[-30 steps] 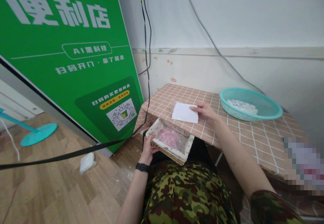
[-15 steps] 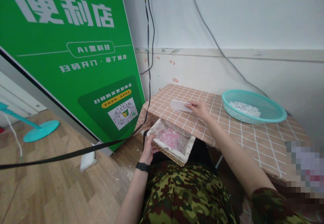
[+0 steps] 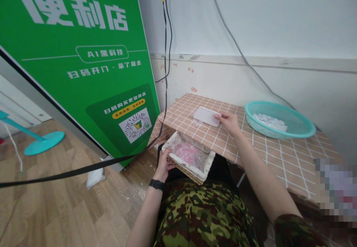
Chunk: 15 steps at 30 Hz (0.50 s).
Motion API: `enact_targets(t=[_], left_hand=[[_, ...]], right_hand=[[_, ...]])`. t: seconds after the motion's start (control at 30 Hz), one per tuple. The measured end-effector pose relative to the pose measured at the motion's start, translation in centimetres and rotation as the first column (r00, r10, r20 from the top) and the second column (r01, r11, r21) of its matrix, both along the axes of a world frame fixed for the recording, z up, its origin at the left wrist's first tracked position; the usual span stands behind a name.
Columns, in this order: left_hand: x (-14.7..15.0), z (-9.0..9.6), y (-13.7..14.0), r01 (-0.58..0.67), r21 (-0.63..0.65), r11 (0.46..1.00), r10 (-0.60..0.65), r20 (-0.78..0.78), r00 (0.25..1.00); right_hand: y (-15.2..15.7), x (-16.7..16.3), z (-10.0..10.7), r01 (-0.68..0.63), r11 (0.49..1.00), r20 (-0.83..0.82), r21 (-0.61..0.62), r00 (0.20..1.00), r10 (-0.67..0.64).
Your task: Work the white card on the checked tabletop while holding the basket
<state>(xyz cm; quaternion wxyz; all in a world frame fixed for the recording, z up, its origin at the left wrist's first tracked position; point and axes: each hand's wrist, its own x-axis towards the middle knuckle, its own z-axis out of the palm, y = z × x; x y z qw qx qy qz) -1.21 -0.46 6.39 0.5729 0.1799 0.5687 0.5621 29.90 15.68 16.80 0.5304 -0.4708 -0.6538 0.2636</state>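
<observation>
White card (image 3: 205,116), pale speckled basket lining (image 3: 205,165), white-gridded brown tablecloth (image 3: 284,165), turquoise basin (image 3: 301,122), camouflage-patterned shirt (image 3: 206,213), green panel (image 3: 50,102)

The left hand (image 3: 165,162) was nearer to the trunk, with its thumb (image 3: 167,152) on the upper side and the fingers curled below, in a firm-looking grip. The left forearm (image 3: 146,211) lay behind this hand, and the wrist looked almost straight. The right hand (image 3: 228,122) was farther forward, to the right of the left one, and its fingertips (image 3: 218,117) made a pinch. Behind it, the right forearm (image 3: 262,170) stretched diagonally.
</observation>
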Motion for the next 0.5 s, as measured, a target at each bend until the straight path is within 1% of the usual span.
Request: enact_targets(t=[0.13,0.23,0.3,0.4,0.5], left_hand=[[0.03,0.14,-0.02,0.004,-0.002,1.000,-0.004,-0.005,1.000],[0.06,0.26,-0.07,0.003,-0.004,1.000,-0.003,-0.001,1.000],[0.06,0.28,-0.09,-0.001,-0.006,1.000,0.001,0.001,1.000],[0.05,0.23,-0.07,0.001,-0.013,1.000,-0.001,0.000,1.000],[0.02,0.24,-0.03,0.001,-0.019,1.000,-0.001,-0.005,1.000]], right_hand=[[0.00,-0.74,-0.07,-0.029,0.998,-0.040,-0.063,0.999,0.026],[0.23,-0.68,-0.25,0.024,0.998,-0.032,-0.063,0.999,-0.026],[0.33,-0.50,-0.35,0.048,0.997,-0.056,-0.058,0.997,-0.051],[0.27,-0.54,-0.34,-0.008,0.997,-0.058,-0.073,0.998,0.004],[0.05,-1.03,-0.24,-0.035,0.996,0.025,-0.084,0.999,0.037]])
